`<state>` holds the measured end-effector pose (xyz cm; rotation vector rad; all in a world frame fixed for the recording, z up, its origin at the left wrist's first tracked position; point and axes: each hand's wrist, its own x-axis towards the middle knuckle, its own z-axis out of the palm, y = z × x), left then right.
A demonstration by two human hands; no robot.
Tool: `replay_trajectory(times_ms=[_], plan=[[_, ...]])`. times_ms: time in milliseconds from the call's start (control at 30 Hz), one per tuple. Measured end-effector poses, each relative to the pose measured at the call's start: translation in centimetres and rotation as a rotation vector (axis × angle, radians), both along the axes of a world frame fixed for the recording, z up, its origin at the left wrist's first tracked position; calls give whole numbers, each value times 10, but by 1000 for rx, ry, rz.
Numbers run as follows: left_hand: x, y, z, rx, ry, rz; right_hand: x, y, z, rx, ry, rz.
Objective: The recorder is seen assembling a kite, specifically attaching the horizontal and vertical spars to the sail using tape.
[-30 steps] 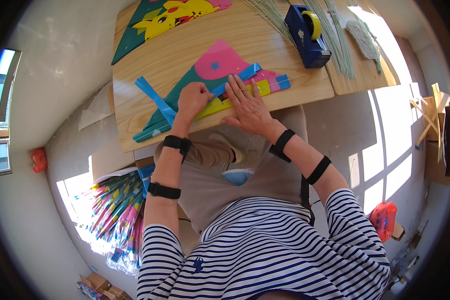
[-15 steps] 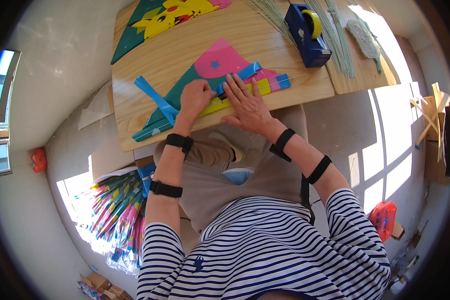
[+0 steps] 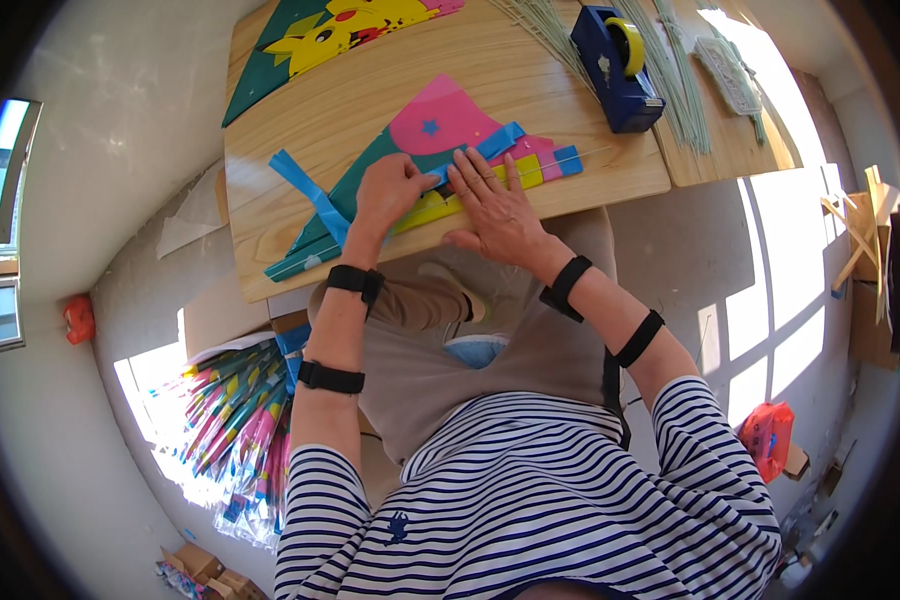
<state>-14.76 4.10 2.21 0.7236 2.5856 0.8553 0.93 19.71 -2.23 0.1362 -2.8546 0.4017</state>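
A folded plastic kite sheet, pink, green and yellow, lies near the front edge of the table. Along its near edge runs a thin pale rod. A blue ribbon crosses the sheet, and a blue length sticks up beside my left wrist. My left hand is closed, its thumb and fingertips pinching the blue ribbon close to my right fingers. My right hand lies flat with fingers stretched, pressing on the ribbon and the sheet's folded edge.
On the wooden table stand a blue tape dispenser, thin pale rods and a clear box. Another printed sheet lies at the far left. Bundled colourful folded plastic rests low on my left.
My left hand has shifted slightly left and its fingertips have turned toward my right hand; more blue ribbon shows between them. My right hand stays in place.
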Motion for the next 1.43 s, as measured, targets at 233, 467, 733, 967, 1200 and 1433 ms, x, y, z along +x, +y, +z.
replay_trajectory(times_ms=[233,467,733,967,1200,1433], plan=[[1,5,-2,-78,-18,25,0,0,-1,-8,14,-1],[3,9,-6,-59,33,17,0,0,0,-9,19,7],[2,12,-13,-38,59,-19,1,0,2,31,-18,17],[-21,-20,18,54,-500,-128,0,0,4,41,-16,12],[-42,-113,43,158,-855,-39,-1,-2,5,35,-32,12],[-57,-207,74,127,-744,90,-5,-1,1,63,-90,15]])
